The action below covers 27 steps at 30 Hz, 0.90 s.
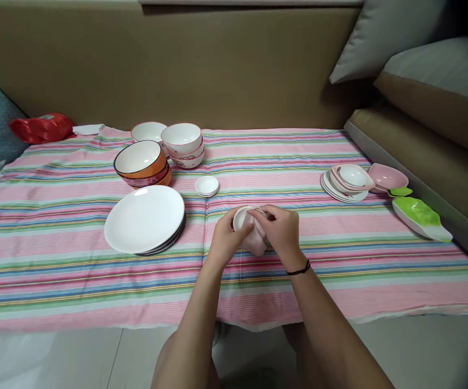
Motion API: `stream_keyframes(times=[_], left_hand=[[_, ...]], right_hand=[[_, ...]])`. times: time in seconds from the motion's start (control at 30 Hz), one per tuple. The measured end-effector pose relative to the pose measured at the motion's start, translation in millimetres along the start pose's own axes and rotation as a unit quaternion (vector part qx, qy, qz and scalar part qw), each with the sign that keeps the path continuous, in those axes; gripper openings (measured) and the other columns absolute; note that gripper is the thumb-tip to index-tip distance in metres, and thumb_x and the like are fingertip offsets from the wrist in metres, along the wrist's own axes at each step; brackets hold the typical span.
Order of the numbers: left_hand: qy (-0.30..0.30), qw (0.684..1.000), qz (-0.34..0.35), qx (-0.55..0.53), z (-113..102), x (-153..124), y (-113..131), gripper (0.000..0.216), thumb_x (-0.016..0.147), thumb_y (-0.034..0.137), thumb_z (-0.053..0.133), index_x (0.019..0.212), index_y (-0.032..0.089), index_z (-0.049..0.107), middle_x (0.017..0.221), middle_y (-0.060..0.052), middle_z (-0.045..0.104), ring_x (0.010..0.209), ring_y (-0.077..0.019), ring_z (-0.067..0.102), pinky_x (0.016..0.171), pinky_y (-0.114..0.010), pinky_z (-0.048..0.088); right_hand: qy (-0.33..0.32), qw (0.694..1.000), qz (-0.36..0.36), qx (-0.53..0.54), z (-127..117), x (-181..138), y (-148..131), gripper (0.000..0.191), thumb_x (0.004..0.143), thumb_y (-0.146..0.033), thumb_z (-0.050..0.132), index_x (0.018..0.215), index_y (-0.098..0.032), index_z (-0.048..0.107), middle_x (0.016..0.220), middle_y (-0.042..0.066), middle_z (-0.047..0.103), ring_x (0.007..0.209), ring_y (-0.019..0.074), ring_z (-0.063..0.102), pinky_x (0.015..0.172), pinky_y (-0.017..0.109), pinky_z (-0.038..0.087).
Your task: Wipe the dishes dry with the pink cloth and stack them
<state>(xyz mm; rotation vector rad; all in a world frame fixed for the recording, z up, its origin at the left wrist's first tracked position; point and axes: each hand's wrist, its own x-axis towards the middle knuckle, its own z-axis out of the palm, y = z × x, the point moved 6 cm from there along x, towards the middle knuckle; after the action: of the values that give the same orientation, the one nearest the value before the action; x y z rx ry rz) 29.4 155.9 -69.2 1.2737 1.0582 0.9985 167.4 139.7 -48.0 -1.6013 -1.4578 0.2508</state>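
Note:
Between my hands is a small white dish (239, 217), tilted and held above the striped cloth. My left hand (229, 232) is closed on its left edge, thumb over the near side. A pale pink cloth (255, 242) hangs from my right hand (278, 226), whose fingers pinch it against the right side of the dish. The cloth covers part of the dish. Just beyond my left hand sits a short stack of small white dishes (207, 185). To the left lies a stack of plates (144, 219), white on top with dark rims below.
Orange bowls (140, 162) and white bowls with red rims (182, 141) stand stacked at the back left. On the right are stacked small dishes (349, 181), a pink dish (387, 177) and a green leaf-shaped dish (418, 213). A red package (43, 128) lies far left; cushions (440, 81) border the right.

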Motion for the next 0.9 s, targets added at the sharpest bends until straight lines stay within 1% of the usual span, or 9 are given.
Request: stream_keyframes(times=[0.13, 0.2, 0.3, 0.47, 0.53, 0.7, 0.77, 0.83, 0.9], left_hand=[[0.082, 0.995, -0.018, -0.046, -10.4, 1.8, -6.4, 0.029, 0.073, 0.028, 0.063, 0.1, 0.017, 0.061, 0.09, -0.003, 0.065, 0.078, -0.016, 0.059, 0.067, -0.025, 0.046], [0.11, 0.993, -0.021, -0.044, -13.7, 1.9, -7.5, 0.027, 0.074, 0.028, 0.061, 0.099, 0.017, 0.061, 0.087, -0.002, 0.064, 0.075, -0.0151, 0.058, 0.067, -0.025, 0.046], [0.116, 0.993, 0.009, -0.027, -13.6, 1.1, -1.6, 0.021, 0.074, 0.026, 0.06, 0.094, 0.017, 0.062, 0.087, -0.002, 0.064, 0.077, -0.0148, 0.058, 0.069, -0.025, 0.045], [0.074, 0.993, -0.027, -0.089, -5.5, -1.8, 2.3, 0.038, 0.071, 0.033, 0.069, 0.103, 0.018, 0.058, 0.075, 0.0, 0.063, 0.066, -0.0126, 0.056, 0.059, -0.022, 0.042], [0.075, 0.989, -0.056, -0.113, -5.7, -3.0, 1.0, 0.041, 0.071, 0.038, 0.069, 0.105, 0.019, 0.057, 0.069, 0.003, 0.059, 0.062, -0.0109, 0.053, 0.056, -0.02, 0.041], [0.053, 0.993, -0.056, -0.089, -10.1, -2.8, 3.0, 0.035, 0.076, 0.044, 0.064, 0.1, 0.019, 0.062, 0.078, 0.0, 0.06, 0.071, -0.0116, 0.055, 0.064, -0.022, 0.046], [0.027, 0.996, -0.048, -0.073, -8.9, -3.0, 4.7, 0.034, 0.077, 0.047, 0.063, 0.096, 0.019, 0.065, 0.078, -0.001, 0.06, 0.07, -0.0122, 0.054, 0.061, -0.021, 0.046], [0.007, 0.997, -0.047, -0.065, -6.4, -3.6, 5.4, 0.035, 0.077, 0.05, 0.062, 0.092, 0.018, 0.065, 0.075, -0.001, 0.058, 0.067, -0.0122, 0.052, 0.057, -0.021, 0.045], [0.009, 0.996, -0.05, -0.072, -5.2, -4.1, 4.5, 0.036, 0.076, 0.051, 0.063, 0.092, 0.018, 0.065, 0.073, 0.0, 0.056, 0.066, -0.012, 0.052, 0.056, -0.021, 0.045]], right_hand=[[-0.009, 0.99, 0.035, 0.134, -0.8, -0.2, 2.5, 0.024, 0.078, -0.038, 0.065, 0.093, -0.019, 0.07, 0.086, 0.005, 0.072, 0.072, 0.0178, 0.065, 0.061, 0.027, 0.049], [-0.007, 0.988, 0.039, 0.149, -0.5, -0.8, 1.8, 0.026, 0.076, -0.035, 0.067, 0.097, -0.019, 0.069, 0.095, 0.006, 0.072, 0.077, 0.019, 0.066, 0.065, 0.028, 0.052], [-0.023, 0.993, 0.026, 0.117, 2.3, -2.0, -1.9, 0.015, 0.078, -0.033, 0.065, 0.081, -0.019, 0.07, 0.076, 0.003, 0.071, 0.065, 0.0171, 0.064, 0.059, 0.027, 0.049], [-0.037, 0.997, 0.031, 0.066, 3.9, -3.2, -1.3, 0.032, 0.086, -0.034, 0.053, 0.06, -0.018, 0.061, 0.048, -0.001, 0.053, 0.047, 0.0129, 0.048, 0.049, 0.025, 0.034], [-0.033, 0.998, 0.033, 0.053, 3.8, -3.5, 0.8, 0.033, 0.088, -0.033, 0.047, 0.061, -0.018, 0.059, 0.048, -0.001, 0.051, 0.048, 0.0128, 0.045, 0.049, 0.026, 0.032], [-0.047, 0.988, 0.059, 0.136, 8.6, -4.4, 6.3, 0.015, 0.082, -0.029, 0.056, 0.09, -0.02, 0.065, 0.075, 0.002, 0.066, 0.065, 0.0159, 0.058, 0.058, 0.025, 0.041], [-0.041, 0.988, 0.067, 0.132, 7.1, -3.8, 7.0, 0.018, 0.081, -0.033, 0.058, 0.071, -0.019, 0.061, 0.059, -0.001, 0.056, 0.054, 0.0132, 0.051, 0.051, 0.024, 0.036], [-0.027, 0.992, 0.06, 0.104, 3.3, -2.4, 6.3, 0.038, 0.083, -0.038, 0.057, 0.052, -0.019, 0.047, 0.046, -0.004, 0.04, 0.046, 0.0101, 0.038, 0.046, 0.024, 0.028], [-0.03, 0.994, 0.047, 0.09, 1.8, -1.0, 5.2, 0.043, 0.086, -0.039, 0.052, 0.05, -0.019, 0.043, 0.044, -0.005, 0.034, 0.045, 0.0094, 0.034, 0.046, 0.024, 0.025]])
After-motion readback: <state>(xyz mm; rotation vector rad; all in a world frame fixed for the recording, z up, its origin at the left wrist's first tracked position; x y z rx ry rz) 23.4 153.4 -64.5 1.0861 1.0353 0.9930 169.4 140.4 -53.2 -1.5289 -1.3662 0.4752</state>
